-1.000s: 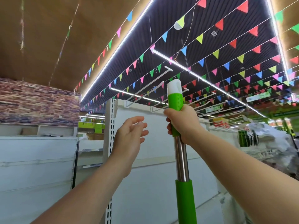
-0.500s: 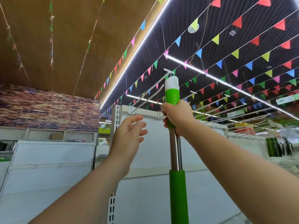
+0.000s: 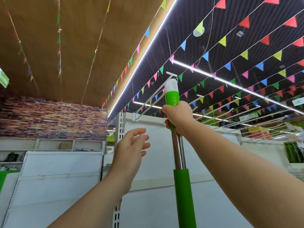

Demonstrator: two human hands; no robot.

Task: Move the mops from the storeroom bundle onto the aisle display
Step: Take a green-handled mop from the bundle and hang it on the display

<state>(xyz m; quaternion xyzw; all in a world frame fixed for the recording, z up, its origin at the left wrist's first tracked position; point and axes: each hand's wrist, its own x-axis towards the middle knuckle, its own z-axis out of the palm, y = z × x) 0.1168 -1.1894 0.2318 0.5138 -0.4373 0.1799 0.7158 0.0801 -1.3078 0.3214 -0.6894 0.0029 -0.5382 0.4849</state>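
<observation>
- The right hand [image 3: 178, 116] is raised high and its fingers are curled around the upper green grip of the mop handle [image 3: 178, 155], so it holds the mop firmly.
- The mop handle stands almost upright; it has a white cap at the top, then the green grip, then a shiny metal tube, then a second green sleeve that goes out of the bottom edge of the view. The mop head is not visible.
- The white cap is just beside the front end of a long white display hook [image 3: 152, 100]; I cannot tell if they touch.
- This hook comes out from the top edge of the white display panel [image 3: 153, 158], near its upper left corner. More white hooks [image 3: 213, 106] stand in a row along the same top edge, to the right.
- The left hand [image 3: 131, 150] is raised beside the handle, left of the metal tube and apart from it. Its fingers are relaxed and a little spread, and it holds nothing.
- Above are strings of coloured pennant flags [image 3: 243, 55] and long light strips [image 3: 218, 78] on the dark ceiling.
- At the left there is a brick-pattern wall [image 3: 54, 119] over white shelving [image 3: 57, 170].
</observation>
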